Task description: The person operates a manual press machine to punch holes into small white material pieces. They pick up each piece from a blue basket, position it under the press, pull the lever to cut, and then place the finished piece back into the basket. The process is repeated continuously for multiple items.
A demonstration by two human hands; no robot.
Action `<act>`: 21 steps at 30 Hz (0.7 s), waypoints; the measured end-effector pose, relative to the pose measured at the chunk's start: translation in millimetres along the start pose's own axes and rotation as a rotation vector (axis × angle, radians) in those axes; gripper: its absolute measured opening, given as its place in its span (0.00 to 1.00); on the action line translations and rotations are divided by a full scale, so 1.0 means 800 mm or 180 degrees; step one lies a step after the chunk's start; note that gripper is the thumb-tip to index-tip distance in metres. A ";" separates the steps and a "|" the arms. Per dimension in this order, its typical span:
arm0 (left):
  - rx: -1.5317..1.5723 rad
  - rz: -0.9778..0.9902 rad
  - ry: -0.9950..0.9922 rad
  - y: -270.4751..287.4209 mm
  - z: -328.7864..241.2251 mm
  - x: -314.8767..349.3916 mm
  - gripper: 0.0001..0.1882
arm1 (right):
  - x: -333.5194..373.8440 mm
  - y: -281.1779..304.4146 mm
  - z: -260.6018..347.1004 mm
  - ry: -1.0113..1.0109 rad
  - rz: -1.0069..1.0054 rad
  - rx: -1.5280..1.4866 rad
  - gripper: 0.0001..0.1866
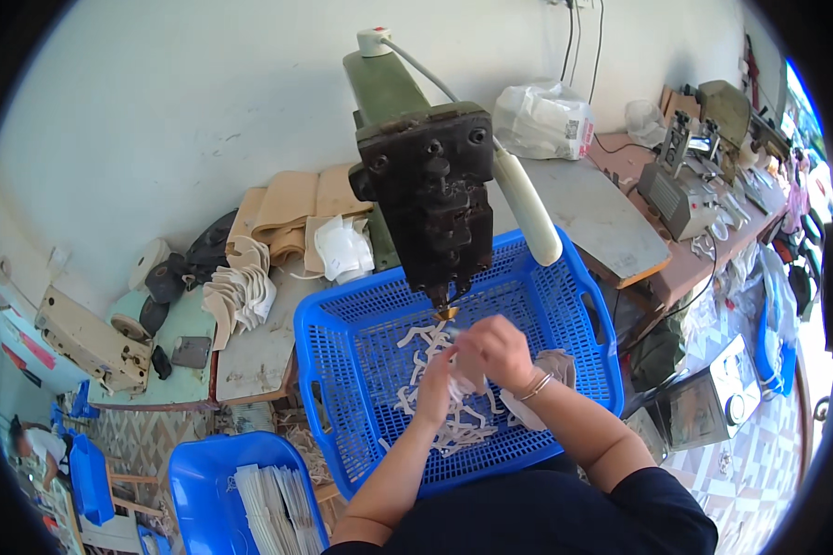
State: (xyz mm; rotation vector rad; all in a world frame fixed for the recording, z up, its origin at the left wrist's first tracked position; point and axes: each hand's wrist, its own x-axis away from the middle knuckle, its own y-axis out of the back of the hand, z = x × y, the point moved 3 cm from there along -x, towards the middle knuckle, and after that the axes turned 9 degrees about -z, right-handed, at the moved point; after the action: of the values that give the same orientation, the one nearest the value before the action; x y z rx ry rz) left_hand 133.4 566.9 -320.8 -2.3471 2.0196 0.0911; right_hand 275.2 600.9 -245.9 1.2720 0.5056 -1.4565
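Observation:
Below the dark head of a green machine (426, 185), my left hand (437, 387) and my right hand (502, 350) pinch a pale beige cut piece (470, 368) between them. The right hand, with a bracelet at its wrist, sits slightly higher. Just above the fingertips is the machine's brass-coloured tip (447, 314); whether the piece touches it I cannot tell. Under both hands a blue plastic basket (342, 467) holds many loose white strips (460, 435). Several beige pieces (555, 368) lie in the basket beside my right wrist.
Left of the machine, a worktable (259, 361) bears curved pieces (241, 289), beige sheets (292, 203) and a sewing machine (93, 342). A blue tub (190, 472) with white stacks stands lower left. At right are a grey tabletop (583, 213) and a metal device (680, 199). Another person (46, 449) is far left.

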 end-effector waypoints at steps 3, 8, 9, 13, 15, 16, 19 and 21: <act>0.2164 0.1133 0.2080 0.012 0.007 0.003 0.41 | 0.018 -0.001 0.042 0.1643 0.0563 -0.0136 0.12; 0.1384 0.1089 0.1140 0.032 -0.011 0.005 0.28 | 0.068 -0.007 0.078 0.2315 0.1106 -0.0539 0.08; 0.1614 0.0626 0.1035 0.034 -0.014 0.005 0.33 | 0.070 -0.002 0.074 0.1920 0.0992 -0.0767 0.10; 0.0724 0.0418 -0.0361 0.028 -0.035 0.029 0.38 | 0.071 0.014 0.031 -0.1485 -0.0062 -0.0396 0.23; 0.0608 0.0633 -0.0545 0.016 -0.041 0.038 0.39 | 0.083 0.004 0.017 -0.4136 0.0089 -0.2564 0.18; 0.0716 0.0824 -0.0765 0.009 -0.047 0.041 0.39 | 0.078 0.006 0.018 -0.4652 0.0057 -0.3948 0.17; 0.0825 0.0369 -0.0700 0.001 -0.060 0.031 0.35 | 0.053 0.021 0.021 -0.3586 0.0701 -0.3165 0.14; 0.1086 0.0150 -0.0315 0.003 -0.070 0.019 0.20 | 0.039 0.023 0.022 -0.3491 0.0924 -0.3062 0.14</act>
State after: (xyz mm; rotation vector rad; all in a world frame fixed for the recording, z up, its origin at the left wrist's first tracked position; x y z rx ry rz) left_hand 134.4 547.8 -266.4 -2.0468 1.8721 -0.1238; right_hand 289.3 566.4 -261.6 -0.2571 0.1795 -1.1792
